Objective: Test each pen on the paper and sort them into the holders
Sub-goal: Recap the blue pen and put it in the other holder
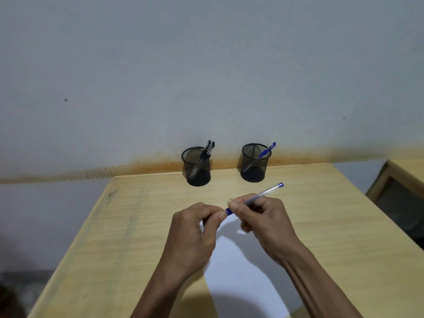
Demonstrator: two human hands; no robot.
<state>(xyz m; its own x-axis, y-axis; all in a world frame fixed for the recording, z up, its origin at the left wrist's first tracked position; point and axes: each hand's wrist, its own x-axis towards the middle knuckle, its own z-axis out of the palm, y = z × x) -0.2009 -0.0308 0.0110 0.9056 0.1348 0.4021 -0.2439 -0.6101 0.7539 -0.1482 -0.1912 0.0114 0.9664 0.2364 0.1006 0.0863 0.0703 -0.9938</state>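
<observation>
Three pens already stand sorted, two black in the left holder (196, 166) and one blue in the right holder (255, 162) at the table's (344, 226) far edge, while the right hand (266, 222) clamps a blue pen (257, 197) above the paper (247, 271) near the front edge, the left hand (195, 235) pinching its cap end, testing or sorting unfinished.

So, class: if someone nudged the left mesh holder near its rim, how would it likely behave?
The left mesh holder is probably light, being open mesh. Its black pens lean right, above the rim, so it may tip that way. Its round base likely slides easily on the smooth table.
</observation>
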